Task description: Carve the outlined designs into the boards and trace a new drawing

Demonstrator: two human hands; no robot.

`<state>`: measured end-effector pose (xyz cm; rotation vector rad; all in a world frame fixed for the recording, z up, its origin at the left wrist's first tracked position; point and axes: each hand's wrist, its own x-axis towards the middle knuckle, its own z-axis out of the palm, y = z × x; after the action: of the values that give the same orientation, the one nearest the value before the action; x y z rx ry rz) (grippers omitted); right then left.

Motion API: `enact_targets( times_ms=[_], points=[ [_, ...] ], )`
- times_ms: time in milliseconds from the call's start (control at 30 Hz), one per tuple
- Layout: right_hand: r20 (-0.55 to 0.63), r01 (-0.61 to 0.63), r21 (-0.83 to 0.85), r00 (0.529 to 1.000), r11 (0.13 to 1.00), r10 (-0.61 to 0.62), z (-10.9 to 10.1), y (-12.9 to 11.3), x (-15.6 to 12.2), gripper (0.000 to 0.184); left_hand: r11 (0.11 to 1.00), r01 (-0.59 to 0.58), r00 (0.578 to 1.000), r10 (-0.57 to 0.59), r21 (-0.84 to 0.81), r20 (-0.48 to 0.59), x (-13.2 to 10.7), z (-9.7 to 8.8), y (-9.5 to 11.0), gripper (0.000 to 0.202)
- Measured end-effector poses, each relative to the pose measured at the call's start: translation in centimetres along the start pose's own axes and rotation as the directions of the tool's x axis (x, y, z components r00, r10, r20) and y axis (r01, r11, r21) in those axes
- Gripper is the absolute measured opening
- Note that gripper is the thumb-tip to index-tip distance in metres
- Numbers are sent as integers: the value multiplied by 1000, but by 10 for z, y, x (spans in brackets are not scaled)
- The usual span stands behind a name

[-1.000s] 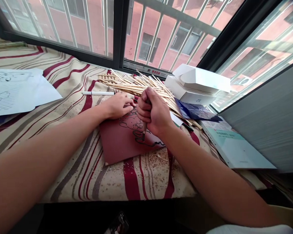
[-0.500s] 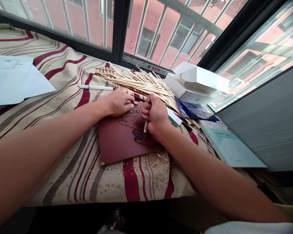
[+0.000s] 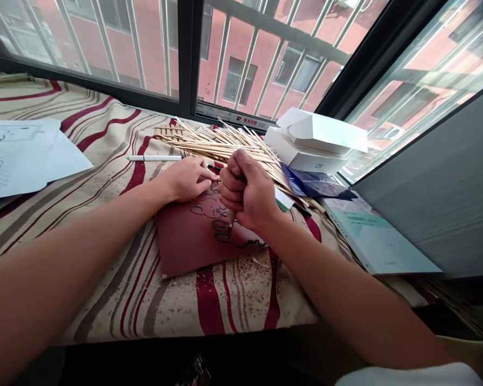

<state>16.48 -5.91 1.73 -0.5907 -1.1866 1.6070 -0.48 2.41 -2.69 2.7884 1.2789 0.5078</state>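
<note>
A dark red board point(image 3: 189, 241) with a black line drawing lies on the striped cloth in front of me. My right hand point(image 3: 247, 193) is a fist wrapped round a small carving tool point(image 3: 230, 219), held upright, its tip on the drawn line near the board's right side. My left hand point(image 3: 189, 177) lies on the board's far left corner, fingers curled and pressing it down, nothing held. Pale shavings dot the cloth below the board.
A heap of thin bamboo sticks point(image 3: 229, 145) lies just behind my hands. A white pen point(image 3: 155, 158) is at the left, white boxes point(image 3: 314, 142) and dark blue paper point(image 3: 317, 185) at the right, a pale green booklet point(image 3: 376, 241) beyond, paper sheets point(image 3: 20, 155) far left. Barred windows behind.
My right hand has turned from a slanted, pen-like hold to an upright fist on the tool, shifting slightly left along the line. The left hand stays on the board.
</note>
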Motion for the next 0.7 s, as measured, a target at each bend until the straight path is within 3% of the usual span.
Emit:
enact_targets(
  times_ms=[200,433,700],
  points=[
    [-85,103,-124,990,987,-114,8,-17,-15,46,998,-2,1000,1,61,16,-2,-5,5,47],
    [-105,196,-130,972,972,-210,4,6,-5,49,985,-39,996,25,170,84,-2,-11,5,47],
    [-201,157,-169,961,973,-190,2,8,-2,49,987,-24,996,11,159,85,-3,-10,9,51]
  ],
)
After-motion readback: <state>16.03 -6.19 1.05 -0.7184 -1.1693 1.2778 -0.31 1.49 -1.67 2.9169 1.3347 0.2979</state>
